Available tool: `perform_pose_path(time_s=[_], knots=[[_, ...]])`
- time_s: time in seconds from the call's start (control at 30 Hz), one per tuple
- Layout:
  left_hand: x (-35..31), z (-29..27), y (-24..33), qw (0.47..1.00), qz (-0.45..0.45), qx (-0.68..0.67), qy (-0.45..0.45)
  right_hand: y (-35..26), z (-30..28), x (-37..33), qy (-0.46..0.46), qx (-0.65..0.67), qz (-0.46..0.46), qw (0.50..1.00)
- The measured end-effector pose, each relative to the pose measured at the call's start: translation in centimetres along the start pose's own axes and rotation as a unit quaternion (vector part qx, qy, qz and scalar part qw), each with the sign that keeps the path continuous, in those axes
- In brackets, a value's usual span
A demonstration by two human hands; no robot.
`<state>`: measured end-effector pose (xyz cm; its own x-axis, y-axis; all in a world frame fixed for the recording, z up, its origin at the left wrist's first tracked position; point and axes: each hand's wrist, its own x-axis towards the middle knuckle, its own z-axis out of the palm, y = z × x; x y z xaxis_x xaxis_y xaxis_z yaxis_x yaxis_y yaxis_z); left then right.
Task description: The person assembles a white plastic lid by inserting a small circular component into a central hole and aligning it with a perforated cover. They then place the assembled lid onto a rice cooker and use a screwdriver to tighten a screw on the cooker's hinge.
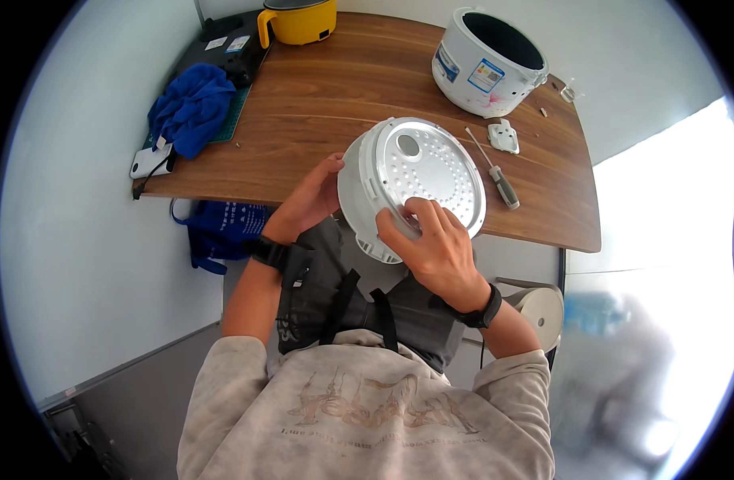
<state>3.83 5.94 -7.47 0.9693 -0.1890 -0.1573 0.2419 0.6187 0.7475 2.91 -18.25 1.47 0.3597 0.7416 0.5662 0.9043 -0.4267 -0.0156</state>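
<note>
A white rice cooker lid (357,186) is tilted up over the table's front edge. Its silver inner plate (439,164), dotted with bumps and with one round opening, faces me. My left hand (312,196) grips the lid's left side, its fingers partly hidden behind it. At the lower rim, my right hand (441,250) is closed, thumb on the edge and bent fingertips against the plate. To the right of the lid lies a screwdriver (503,186) with a grey handle. Just beyond it is a small white plastic part (504,137).
The white rice cooker body (481,70) stands open at the back right. A yellow pot (307,22), a black case (231,50) and a blue cloth (192,108) occupy the left. A blue bag (221,230) hangs below the wooden table (343,88). Small bits lie at right.
</note>
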Motion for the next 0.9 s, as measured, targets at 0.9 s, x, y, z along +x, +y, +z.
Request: perform_pose_path(time_s=[0.9], knots=[[0.2,-0.8,-0.5,0.999,0.015,0.034,-0.013,-1.7,2.9,-0.1,0.01,-0.001,0.025,1.0]])
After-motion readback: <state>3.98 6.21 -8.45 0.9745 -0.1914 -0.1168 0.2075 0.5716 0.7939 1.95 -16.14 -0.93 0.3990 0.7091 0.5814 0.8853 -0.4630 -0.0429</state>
